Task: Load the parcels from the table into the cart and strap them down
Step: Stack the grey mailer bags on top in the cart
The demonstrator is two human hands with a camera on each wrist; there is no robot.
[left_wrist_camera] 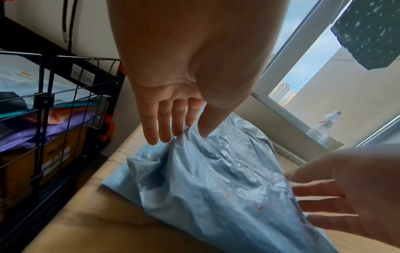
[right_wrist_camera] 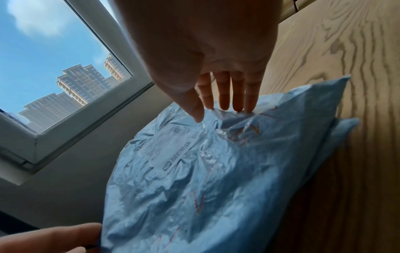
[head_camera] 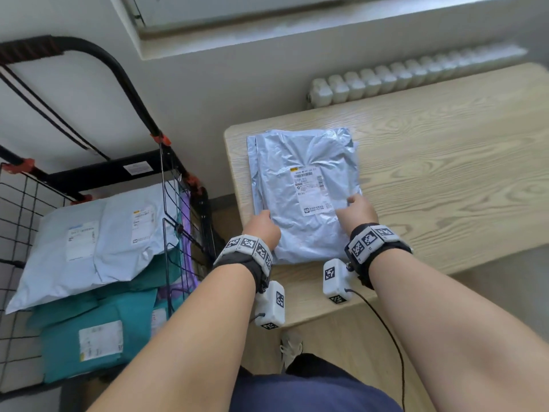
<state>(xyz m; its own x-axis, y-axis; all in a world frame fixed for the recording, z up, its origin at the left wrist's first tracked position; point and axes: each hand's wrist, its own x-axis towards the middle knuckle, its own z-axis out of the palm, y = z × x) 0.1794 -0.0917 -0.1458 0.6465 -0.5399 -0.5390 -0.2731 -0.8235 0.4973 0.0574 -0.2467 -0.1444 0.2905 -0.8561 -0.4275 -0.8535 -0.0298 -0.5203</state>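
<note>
A pale blue poly-mailer parcel (head_camera: 303,191) with a white label lies on the wooden table (head_camera: 445,173), on top of a second similar parcel (head_camera: 251,150). My left hand (head_camera: 262,217) touches the top parcel's left edge with straight fingers (left_wrist_camera: 164,126). My right hand (head_camera: 355,205) rests on its right edge, its fingertips (right_wrist_camera: 224,102) straight on the wrinkled plastic (right_wrist_camera: 194,171). The lower parcel (right_wrist_camera: 339,137) sticks out beneath. The black wire cart (head_camera: 26,203) stands left of the table and holds pale blue (head_camera: 89,242), teal (head_camera: 89,337) and purple (head_camera: 185,209) parcels.
Black elastic cords (head_camera: 44,105) hang from the cart handle (head_camera: 89,52). A white radiator (head_camera: 386,78) and a window sill run behind the table. My shoe (head_camera: 291,346) is on the floor by the table's front edge. A cable (head_camera: 386,331) trails from my right wrist.
</note>
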